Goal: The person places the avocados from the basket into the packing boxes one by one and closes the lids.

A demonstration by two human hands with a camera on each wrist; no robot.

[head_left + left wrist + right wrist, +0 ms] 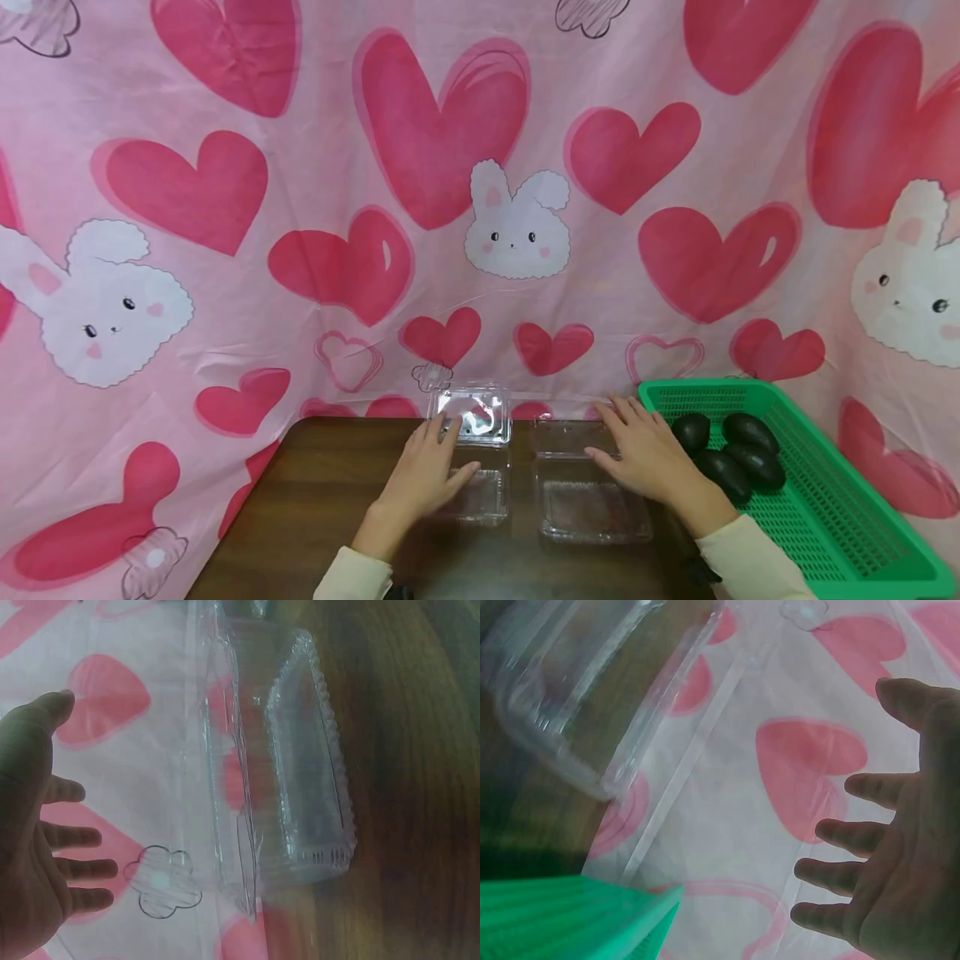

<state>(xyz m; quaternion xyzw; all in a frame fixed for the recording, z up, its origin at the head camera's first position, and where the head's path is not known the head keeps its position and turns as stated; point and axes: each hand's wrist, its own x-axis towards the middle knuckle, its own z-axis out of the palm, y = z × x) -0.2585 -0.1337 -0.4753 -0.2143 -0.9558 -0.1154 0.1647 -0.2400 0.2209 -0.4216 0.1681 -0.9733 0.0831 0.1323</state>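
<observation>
Both hands [418,473] [647,450], bare and spread, hover near ridged, clear, rectangular plastic boxes [489,498] [596,510] on a wood-grained table [322,483].

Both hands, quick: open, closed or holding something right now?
Left hand: open, holding nothing.
Right hand: open, also holding nothing.

Lower ctr of frame: L container [491,502] & R container [592,510], clear thin plastic, high gloss, ribbed edges. Worktop [315,483]: wood-grain finish, smooth, semi-gloss. Basket [705,386], lower R: plastic, perforated, low sheen. Dark oval items [756,465] inside: smooth, slight gloss. Backdrop [600,292], upper frame: printed cloth, matt, creased. Sleeves [757,558], btm edge: matt cloth.
</observation>
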